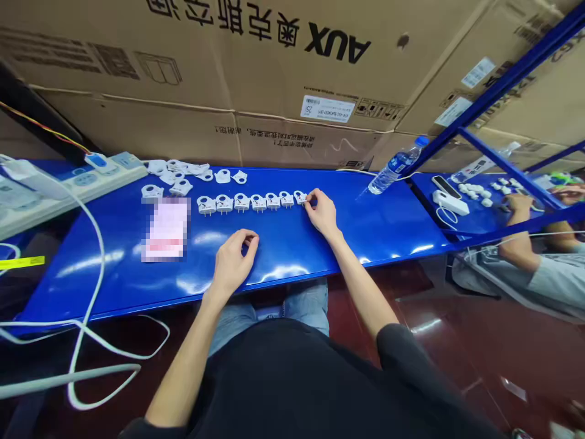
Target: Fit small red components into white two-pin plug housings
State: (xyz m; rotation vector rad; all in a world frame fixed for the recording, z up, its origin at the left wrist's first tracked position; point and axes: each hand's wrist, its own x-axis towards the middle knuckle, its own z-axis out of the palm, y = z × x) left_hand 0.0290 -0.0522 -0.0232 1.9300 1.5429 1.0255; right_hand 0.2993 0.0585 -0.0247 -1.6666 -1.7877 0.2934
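Observation:
On the blue table [283, 256] lies a row of several small white plug parts [249, 202], side by side. My right hand [322, 213] is at the right end of the row, its fingertips pinched on the last white plug part [300, 196]. My left hand [234, 259] rests on the table nearer to me, fingers curled loosely with nothing visible in them. A loose heap of more white plug parts [183, 174] lies at the back left.
A white power strip [68, 186] with cables sits at the far left; white cables [86, 317] hang over the table's front edge. A pink blurred card [167, 228] lies left of centre. A water bottle [395, 166] stands at the right. Cardboard boxes [274, 79] wall the back. Another person's arm [521, 238] works at the right.

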